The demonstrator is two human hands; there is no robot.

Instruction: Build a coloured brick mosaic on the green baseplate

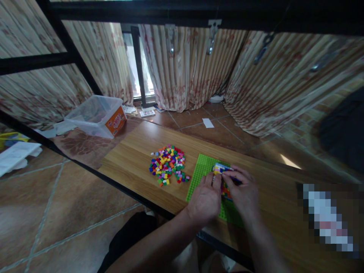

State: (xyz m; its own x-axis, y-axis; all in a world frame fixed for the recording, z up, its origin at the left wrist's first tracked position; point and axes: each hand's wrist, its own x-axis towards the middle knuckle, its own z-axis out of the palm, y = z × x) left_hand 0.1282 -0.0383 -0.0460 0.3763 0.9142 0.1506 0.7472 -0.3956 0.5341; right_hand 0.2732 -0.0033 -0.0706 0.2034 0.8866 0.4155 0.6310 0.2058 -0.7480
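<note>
A green studded baseplate point(200, 168) lies on the wooden tabletop, partly covered by both hands. On it sits a low build of multicoloured toy bricks point(226, 191), with white, blue and yellow at its far edge and orange and red nearer me. My left hand point(205, 196) is closed, its bent fingers against the left side of the build. From the right, my right hand point(243, 189) pinches at the build's top, its thumb and fingertips close to the left fingers. Any single brick between the fingertips is hidden. A pile of loose small bricks point(169, 161) lies left of the baseplate.
The wooden tabletop point(136, 151) has a dark frame along its near edge. A clear plastic box point(93, 113) with an orange label stands beyond its left end. Dark metal bars cross overhead, with curtains point(182, 68) behind. A pixelated patch covers the right side.
</note>
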